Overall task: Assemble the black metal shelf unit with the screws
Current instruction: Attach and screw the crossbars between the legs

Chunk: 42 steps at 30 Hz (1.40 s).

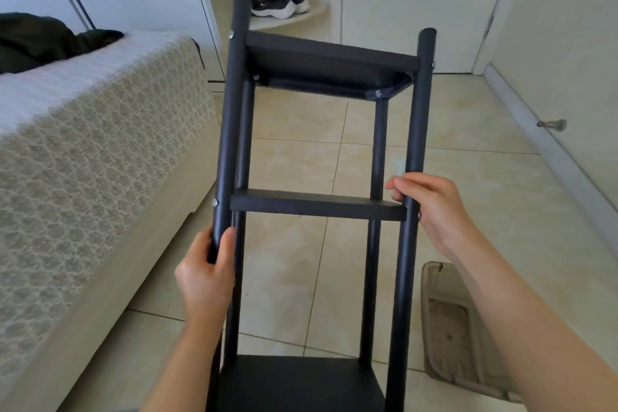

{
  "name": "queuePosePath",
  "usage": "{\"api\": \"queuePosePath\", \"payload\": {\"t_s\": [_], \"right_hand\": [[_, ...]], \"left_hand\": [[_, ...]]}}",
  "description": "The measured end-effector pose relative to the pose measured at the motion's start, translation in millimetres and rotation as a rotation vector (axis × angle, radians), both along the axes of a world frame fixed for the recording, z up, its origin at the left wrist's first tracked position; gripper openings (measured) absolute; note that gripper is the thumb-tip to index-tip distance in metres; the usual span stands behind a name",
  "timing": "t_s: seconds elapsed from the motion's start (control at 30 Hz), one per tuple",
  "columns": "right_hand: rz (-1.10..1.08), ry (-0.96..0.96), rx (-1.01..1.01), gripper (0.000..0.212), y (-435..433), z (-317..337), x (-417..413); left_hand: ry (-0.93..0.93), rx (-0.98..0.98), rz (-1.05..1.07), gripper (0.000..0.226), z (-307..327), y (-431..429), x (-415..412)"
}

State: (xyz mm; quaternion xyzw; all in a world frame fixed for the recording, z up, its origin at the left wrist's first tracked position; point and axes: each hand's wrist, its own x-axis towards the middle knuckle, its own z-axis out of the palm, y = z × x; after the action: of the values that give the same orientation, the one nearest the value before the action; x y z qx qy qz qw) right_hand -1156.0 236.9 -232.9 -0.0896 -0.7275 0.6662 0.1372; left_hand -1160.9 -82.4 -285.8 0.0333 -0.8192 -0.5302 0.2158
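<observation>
The black shelf unit (331, 60) is held up, tipped over the tiled floor (294, 160), beside the bed (83, 130). The left hand (205, 274) grips its left pole (230, 110). The right hand (431, 207) grips its right pole (418, 104), by the middle shelf (317, 206)

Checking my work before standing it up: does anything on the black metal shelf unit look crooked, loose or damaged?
Nothing stands out. The black metal shelf unit leans only because the left hand and right hand grip its posts; its shelves look parallel, and silver screws sit at the visible joints.
</observation>
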Motion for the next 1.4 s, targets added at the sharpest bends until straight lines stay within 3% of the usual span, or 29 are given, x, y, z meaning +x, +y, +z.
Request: {"api": "queuePosePath", "payload": {"t_s": [0.27, 0.47, 0.6, 0.73, 0.87, 1.03, 1.17, 1.27, 1.4], "right_hand": [[0.225, 0.192, 0.056, 0.019, -23, 37, 3], [0.083, 0.295, -0.084, 0.019, -51, 41, 10], [0.065, 0.301, -0.074, 0.019, -59, 46, 17], [0.090, 0.314, -0.026, 0.018, -67, 56, 20], [0.113, 0.301, 0.062, 0.019, -82, 61, 22], [0.066, 0.258, 0.086, 0.024, -92, 67, 20], [0.054, 0.220, 0.114, 0.017, -96, 74, 18], [0.040, 0.229, 0.162, 0.016, -98, 78, 17], [0.056, 0.251, 0.254, 0.015, -102, 85, 16]], "left_hand": [[-0.082, 0.054, 0.108, 0.031, -26, -14, -1], [-0.224, -0.002, 0.071, 0.036, -23, -10, -10], [-0.309, -0.018, -0.013, 0.027, -14, -6, -21], [-0.364, -0.128, -0.071, 0.067, -4, 4, -21], [-0.217, -0.336, -0.071, 0.066, 8, 40, 2], [-0.138, 0.092, -0.279, 0.017, 35, 94, 53], [-0.170, 0.290, -0.415, 0.030, 41, 121, 88], [-0.141, 0.224, -0.385, 0.020, 37, 123, 87], [-0.065, 0.251, -0.363, 0.027, 36, 124, 81]]}}
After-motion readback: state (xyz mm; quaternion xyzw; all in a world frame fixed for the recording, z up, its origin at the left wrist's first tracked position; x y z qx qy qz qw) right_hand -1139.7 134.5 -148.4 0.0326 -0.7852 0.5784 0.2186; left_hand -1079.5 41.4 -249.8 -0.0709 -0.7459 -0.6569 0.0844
